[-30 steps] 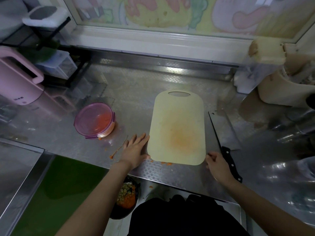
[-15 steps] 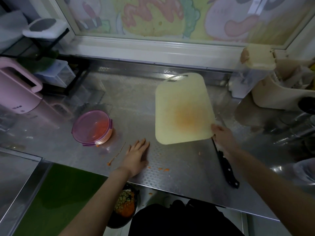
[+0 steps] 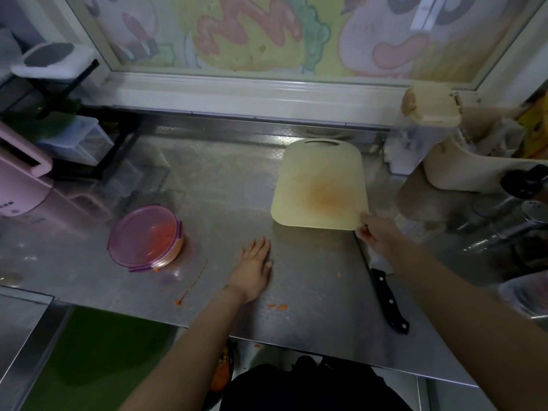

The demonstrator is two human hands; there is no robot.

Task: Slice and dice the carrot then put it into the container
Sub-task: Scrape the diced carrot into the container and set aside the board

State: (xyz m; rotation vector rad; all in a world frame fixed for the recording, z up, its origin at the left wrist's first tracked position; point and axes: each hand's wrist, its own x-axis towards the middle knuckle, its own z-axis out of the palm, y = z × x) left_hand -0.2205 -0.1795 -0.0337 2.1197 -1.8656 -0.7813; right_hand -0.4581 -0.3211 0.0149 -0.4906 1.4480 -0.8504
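While left hand lies flat, right hand pinches board corner.

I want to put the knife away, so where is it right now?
In the head view the knife lies on the counter at right, handle toward the front edge, blade running under the right hand gripping the cutting board.

On your steel counter you have 1 pink appliance at the far left beside a black rack holding a clear drawer box, and at the far right a beige-lidded clear jar just beside a cream tub, below the cartoon-painted window.
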